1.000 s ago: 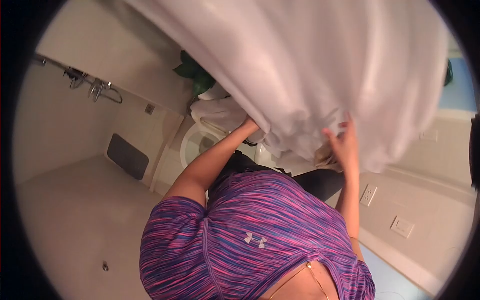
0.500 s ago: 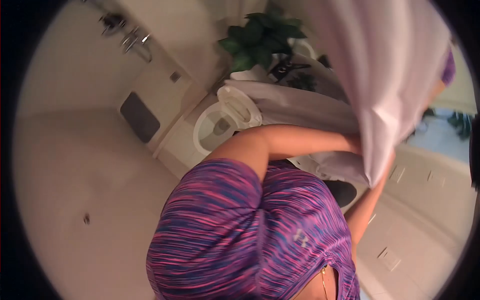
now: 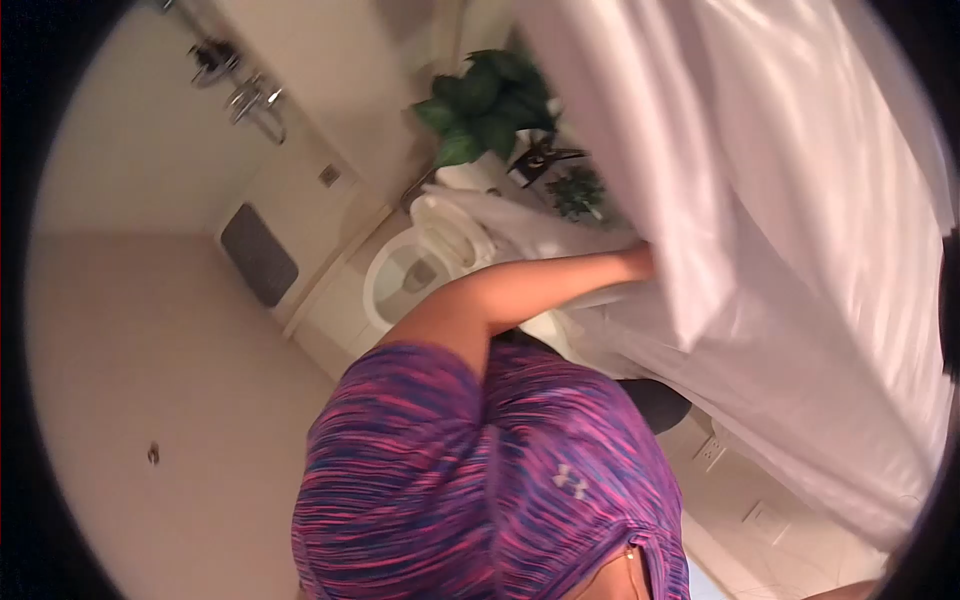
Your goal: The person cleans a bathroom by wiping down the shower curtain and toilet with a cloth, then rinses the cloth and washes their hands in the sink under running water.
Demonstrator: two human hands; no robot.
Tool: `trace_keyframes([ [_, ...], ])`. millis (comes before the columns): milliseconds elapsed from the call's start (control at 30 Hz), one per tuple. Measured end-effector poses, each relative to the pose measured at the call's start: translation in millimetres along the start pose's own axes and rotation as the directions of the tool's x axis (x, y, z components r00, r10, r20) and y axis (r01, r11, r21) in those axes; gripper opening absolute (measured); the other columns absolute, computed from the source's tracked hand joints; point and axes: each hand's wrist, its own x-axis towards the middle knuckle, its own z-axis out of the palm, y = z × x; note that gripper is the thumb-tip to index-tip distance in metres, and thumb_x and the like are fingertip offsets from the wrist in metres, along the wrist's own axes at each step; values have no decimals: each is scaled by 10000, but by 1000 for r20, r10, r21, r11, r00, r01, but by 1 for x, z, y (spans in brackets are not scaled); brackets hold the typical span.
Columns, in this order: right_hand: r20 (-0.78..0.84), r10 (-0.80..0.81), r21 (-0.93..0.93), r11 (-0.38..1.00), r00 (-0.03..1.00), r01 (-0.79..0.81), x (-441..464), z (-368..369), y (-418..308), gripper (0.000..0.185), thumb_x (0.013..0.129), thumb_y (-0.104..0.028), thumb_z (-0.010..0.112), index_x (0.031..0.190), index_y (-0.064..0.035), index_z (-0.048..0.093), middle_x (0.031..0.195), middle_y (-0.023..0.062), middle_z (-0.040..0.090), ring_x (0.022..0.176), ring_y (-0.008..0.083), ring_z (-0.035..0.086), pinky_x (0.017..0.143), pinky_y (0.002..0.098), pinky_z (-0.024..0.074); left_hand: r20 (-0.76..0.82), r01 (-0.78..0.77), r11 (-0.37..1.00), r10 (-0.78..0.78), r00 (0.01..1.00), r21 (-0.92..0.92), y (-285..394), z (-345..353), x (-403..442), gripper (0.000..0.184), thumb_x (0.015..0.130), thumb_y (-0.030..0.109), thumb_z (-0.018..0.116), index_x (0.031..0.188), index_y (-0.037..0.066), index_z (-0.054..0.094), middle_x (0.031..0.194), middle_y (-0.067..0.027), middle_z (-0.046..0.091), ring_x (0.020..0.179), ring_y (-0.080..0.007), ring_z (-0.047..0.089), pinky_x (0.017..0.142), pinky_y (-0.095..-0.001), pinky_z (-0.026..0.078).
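Observation:
A large pale, satiny cloth sheet (image 3: 820,180) fills the right side of the head view, falling in long folds. My left arm reaches across from the sleeve, and my left hand (image 3: 642,262) is closed at the cloth's gathered edge, its fingers mostly hidden behind a fold. At the lower right, my right forearm (image 3: 850,592) just enters the picture. My right hand (image 3: 896,562), dim at the view's dark rim, is closed at the cloth's lower corner, which is drawn out towards it. Part of the cloth also trails near the toilet.
A toilet (image 3: 400,285) with its lid raised stands left of the cloth. Beyond it are a leafy plant (image 3: 485,105) and a smaller plant (image 3: 577,192). A grey mat (image 3: 260,255) and shower fittings (image 3: 255,98) are at upper left. A wall outlet (image 3: 711,452) shows below the cloth.
My hands have moved apart, my right one down to the lower right edge. The bunched cloth has spread out, covering much of the right side. The view has shifted slightly.

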Motion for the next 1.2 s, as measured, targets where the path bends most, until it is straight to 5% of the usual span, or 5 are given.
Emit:
trace_keyframes([
  [267, -97, -23, -90, 996, 995, 14, 26, -27, -6, 311, 818, -232, 516, 1006, 1, 601, 961, 166, 626, 868, 269, 598, 758, 373, 462, -503, 823, 557, -746, 438, -110, -125, -84, -58, 615, 710, 359, 659, 1205, 59, 451, 1204, -183, 475, 1078, -303, 493, 864, -414, 429],
  [367, -134, -70, -130, 990, 988, 53, 48, -36, -19, 312, 817, -234, 518, 1004, 1, 602, 959, 169, 626, 868, 272, 598, 758, 375, 463, 69, 770, 193, -953, 294, -608, -147, -115, -50, 677, 723, 398, 643, 1262, 68, 400, 1278, -177, 409, 1150, -332, 434, 891, -481, 405],
  [433, -138, -112, -177, 980, 984, 87, 64, -36, -32, 312, 817, -236, 520, 1003, 1, 602, 958, 171, 626, 868, 274, 598, 758, 376, 463, 329, 783, 136, -854, 404, -607, -130, -128, -38, 717, 810, 445, 540, 1372, 104, 254, 1429, -116, 247, 1311, -364, 177, 952, -662, 165],
  [700, -192, -220, -238, 956, 956, 172, 126, -36, -90, 315, 815, -242, 525, 998, 2, 605, 953, 178, 625, 867, 283, 599, 758, 380, 463, 578, 588, -278, 126, 806, -759, 97, -140, -2, 497, 903, 388, 382, 1286, 72, 367, 1298, -154, 407, 1160, -326, 434, 890, -602, 362],
  [1200, -192, -285, -286, 932, 939, 224, 165, -29, -131, 320, 811, -253, 536, 987, 4, 610, 943, 192, 624, 866, 298, 600, 757, 389, 464, 152, 357, 902, -328, 932, -243, 20, -280, 22, 456, 911, 383, 383, 1228, 57, 415, 1161, -138, 504, 1029, -269, 537, 802, -448, 476],
])
